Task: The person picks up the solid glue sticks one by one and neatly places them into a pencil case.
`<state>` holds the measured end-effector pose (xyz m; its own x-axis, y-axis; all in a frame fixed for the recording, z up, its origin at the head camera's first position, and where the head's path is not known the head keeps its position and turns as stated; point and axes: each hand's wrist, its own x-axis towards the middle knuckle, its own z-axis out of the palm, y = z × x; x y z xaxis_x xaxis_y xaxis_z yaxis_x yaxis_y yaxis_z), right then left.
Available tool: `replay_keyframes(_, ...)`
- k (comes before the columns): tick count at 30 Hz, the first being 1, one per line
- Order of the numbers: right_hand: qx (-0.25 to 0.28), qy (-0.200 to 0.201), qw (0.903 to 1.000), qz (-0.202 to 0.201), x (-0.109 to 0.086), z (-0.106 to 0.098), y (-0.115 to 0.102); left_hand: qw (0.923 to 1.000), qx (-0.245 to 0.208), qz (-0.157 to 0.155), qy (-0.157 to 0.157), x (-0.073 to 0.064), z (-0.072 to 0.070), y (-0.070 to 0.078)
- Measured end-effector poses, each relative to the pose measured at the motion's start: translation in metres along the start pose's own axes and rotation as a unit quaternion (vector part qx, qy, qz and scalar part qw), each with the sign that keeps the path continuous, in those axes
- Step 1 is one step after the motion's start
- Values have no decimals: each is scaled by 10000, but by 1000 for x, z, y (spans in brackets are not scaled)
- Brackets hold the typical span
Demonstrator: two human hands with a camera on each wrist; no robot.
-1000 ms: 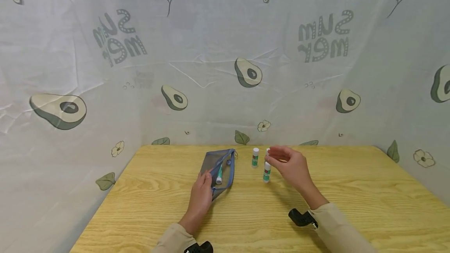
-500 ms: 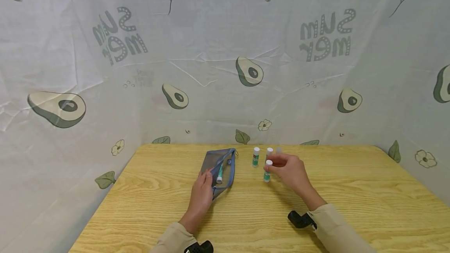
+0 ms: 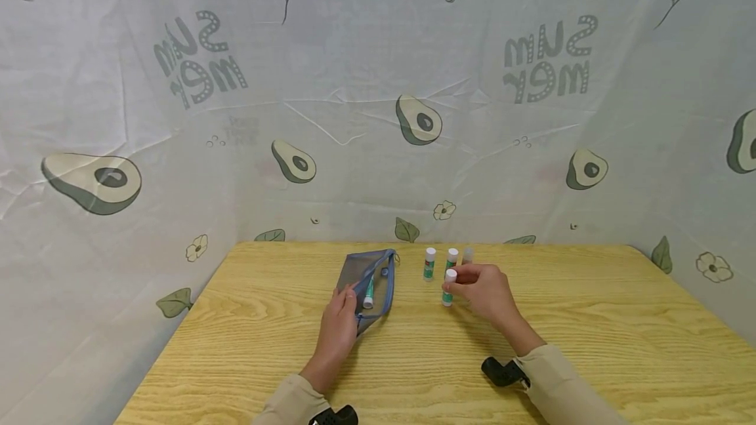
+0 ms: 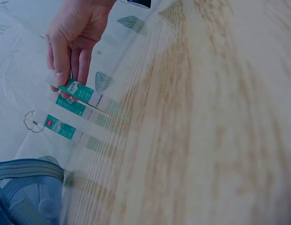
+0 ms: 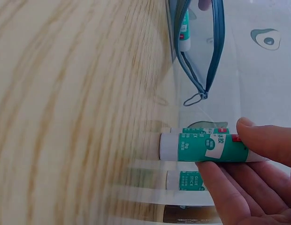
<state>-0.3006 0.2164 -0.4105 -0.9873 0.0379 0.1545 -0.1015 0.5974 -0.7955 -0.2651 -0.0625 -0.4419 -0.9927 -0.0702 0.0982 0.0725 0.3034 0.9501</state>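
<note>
My right hand (image 3: 491,294) pinches an upright glue stick (image 3: 451,277) between thumb and fingers. In the right wrist view its green label and white end (image 5: 168,147) show, with the thumb near the top. Two more glue sticks stand behind it: one further left (image 3: 429,265), the other (image 3: 452,255) partly covered by the held one. On the left, my left hand (image 3: 336,330) grips the near side of a blue-grey mesh pouch (image 3: 356,269), whose zipped mouth gapes toward the right. Inside the pouch lies a glue stick (image 3: 369,295), white cap toward me.
Behind the right fingers stands a small cylinder with a pale top (image 3: 468,255); the right wrist view shows its brown body (image 5: 187,213). The wood-grain table (image 3: 407,372) ends at a printed avocado curtain (image 3: 354,208). Black cameras (image 3: 502,371) sit on both wrists.
My right hand has come down and taken hold of the front glue stick, uncovering the sticks behind. The left hand and pouch stay put.
</note>
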Motion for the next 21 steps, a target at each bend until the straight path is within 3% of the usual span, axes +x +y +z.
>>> replay_keyframes(21, 98, 91, 9999, -16, -2, -1, -4, 10000, 13, 38, 9, 1, 0, -1)
